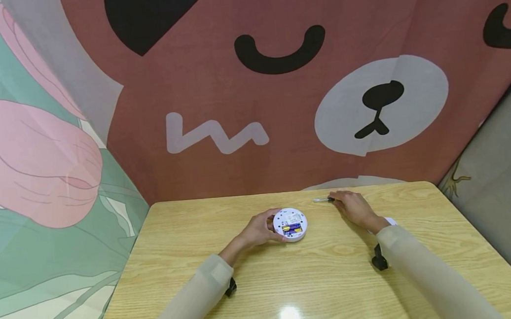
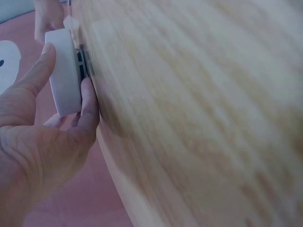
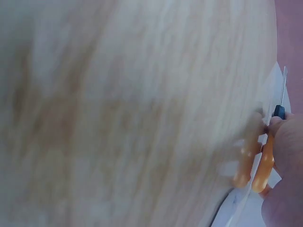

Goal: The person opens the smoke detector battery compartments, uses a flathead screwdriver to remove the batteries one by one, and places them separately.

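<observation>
My left hand grips a round white device by its rim, thumb on one side and fingers on the other. The device's open battery compartment faces up in the head view, with purple-and-yellow batteries in it. In the left wrist view the device is seen edge-on, just off the wood. Close to the table's back edge, my right hand holds a screwdriver, its metal shaft pointing left. The right wrist view shows its orange handle and black collar; the fingertips are partly hidden.
A white piece lies on the wooden table, partly covered by my right wrist. Black camera mounts hang below both wrists. Printed cloth rises behind the table's back edge, with more cloth at both sides.
</observation>
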A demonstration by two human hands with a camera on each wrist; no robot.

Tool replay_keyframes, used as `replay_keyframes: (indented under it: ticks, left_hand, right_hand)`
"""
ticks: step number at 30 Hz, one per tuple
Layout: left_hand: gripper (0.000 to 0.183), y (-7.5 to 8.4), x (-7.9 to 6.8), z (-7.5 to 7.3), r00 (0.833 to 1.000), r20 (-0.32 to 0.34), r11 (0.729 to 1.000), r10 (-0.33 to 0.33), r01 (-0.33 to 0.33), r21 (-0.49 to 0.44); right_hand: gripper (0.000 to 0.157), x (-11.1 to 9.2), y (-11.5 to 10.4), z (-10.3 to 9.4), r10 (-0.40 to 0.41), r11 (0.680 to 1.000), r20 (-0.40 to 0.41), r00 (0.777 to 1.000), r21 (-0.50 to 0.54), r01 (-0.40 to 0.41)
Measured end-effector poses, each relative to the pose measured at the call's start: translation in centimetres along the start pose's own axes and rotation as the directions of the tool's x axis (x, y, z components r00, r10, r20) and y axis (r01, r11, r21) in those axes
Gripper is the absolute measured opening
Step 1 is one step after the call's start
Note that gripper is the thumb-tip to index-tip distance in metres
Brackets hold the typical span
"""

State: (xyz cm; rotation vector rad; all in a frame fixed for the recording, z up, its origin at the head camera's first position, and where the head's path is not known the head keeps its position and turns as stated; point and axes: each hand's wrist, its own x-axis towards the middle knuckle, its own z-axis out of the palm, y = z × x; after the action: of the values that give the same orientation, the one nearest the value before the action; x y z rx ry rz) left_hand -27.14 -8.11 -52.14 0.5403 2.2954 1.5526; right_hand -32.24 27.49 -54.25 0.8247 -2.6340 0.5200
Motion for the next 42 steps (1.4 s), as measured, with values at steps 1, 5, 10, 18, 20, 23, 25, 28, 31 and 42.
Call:
replay_keyframes:
  ticks: [1,5,10,18,20,23,25,28,31,42]
  left_hand:
    - [0.096,0.0,0.0,0.0,1.0,0.0,1.0,0.001,-0.001,-0.001]
    - [0.095,0.1,-0.1,0.0,1.0,0.0,1.0,-0.003,0.003,-0.006]
    - [0.095,0.2,-0.1,0.0,1.0,-0.003,1.0,-0.002,0.002,0.026]
    - [0.096,0.3,-0.1,-0.1,1.0,0.003,0.999,-0.006,0.006,0.044]
    - [0.095,0.3,-0.2,-0.1,1.0,0.003,0.999,-0.008,0.008,0.046]
    - [0.094,0.4,-0.2,-0.1,1.0,0.002,0.999,-0.008,0.008,0.04]
    - [0.094,0.4,-0.2,-0.1,1.0,0.002,0.999,-0.006,0.006,0.037]
    - [0.094,0.4,-0.2,-0.1,1.0,0.002,0.999,-0.005,0.005,0.035]
    - [0.095,0.4,-0.2,-0.1,1.0,0.0,0.999,-0.009,0.009,0.035]
    - [0.099,0.3,0.0,0.0,0.999,-0.009,0.995,-0.031,0.031,0.094]
  right_hand:
    - [0.028,0.0,-0.1,-0.1,-0.002,1.0,-0.006,1.0,0.001,0.002]
    - [0.027,0.1,-0.2,-0.4,-0.006,1.0,-0.02,1.0,-0.013,0.006]
    - [0.024,0.2,-0.2,-0.8,-0.012,1.0,-0.02,1.0,-0.027,0.012]
    - [0.022,0.1,0.0,-1.2,-0.003,1.0,0.019,1.0,-0.03,0.004]
    - [0.022,0.1,0.0,-1.4,-0.001,1.0,0.034,0.999,-0.029,0.002]
    - [0.021,0.1,0.0,-1.7,-0.019,0.999,0.046,0.999,-0.04,0.021]
    - [0.021,0.2,-0.1,-1.9,-0.036,0.998,0.046,0.998,-0.047,0.038]
    - [0.021,0.2,-0.3,-2.3,-0.065,0.996,0.045,0.997,-0.057,0.067]
    - [0.02,0.3,-0.6,-2.7,-0.098,0.994,0.037,0.995,-0.049,0.1]
    - [0.017,0.6,-1.6,-3.8,-0.236,0.971,-0.02,0.972,-0.042,0.235]
